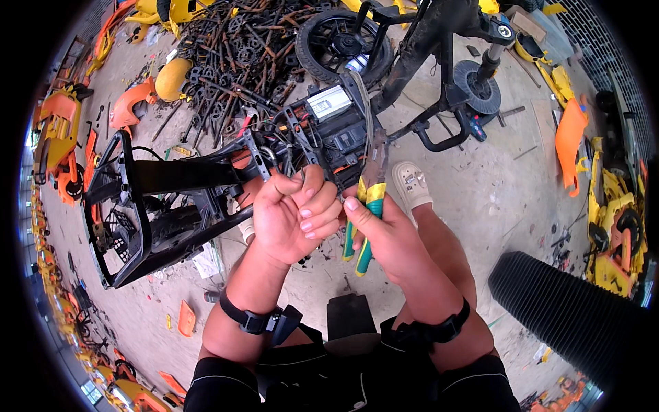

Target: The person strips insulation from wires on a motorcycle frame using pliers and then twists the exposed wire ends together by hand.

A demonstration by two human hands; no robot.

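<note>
My right hand [390, 240] is wrapped round pliers [375, 193] with green and yellow handles, their metal jaws pointing away from me. Close beside it, my left hand [294, 216] is closed with its fingers curled towards me; what they pinch, perhaps a thin wire, is too small to make out. Just beyond both hands lies the open middle of a black scooter frame [178, 177]. It carries a silver box [329, 103], a black module [349, 139] and tangled wires. A grey cable [360, 93] runs down to the pliers' jaws.
Rusty metal parts [230, 55] are heaped at the far left of a spoked black wheel [343, 42]. A yellow helmet-like shell [173, 79] lies beside them. Orange and yellow panels [571, 144] line both sides. A ribbed black object [549, 312] stands at the near right.
</note>
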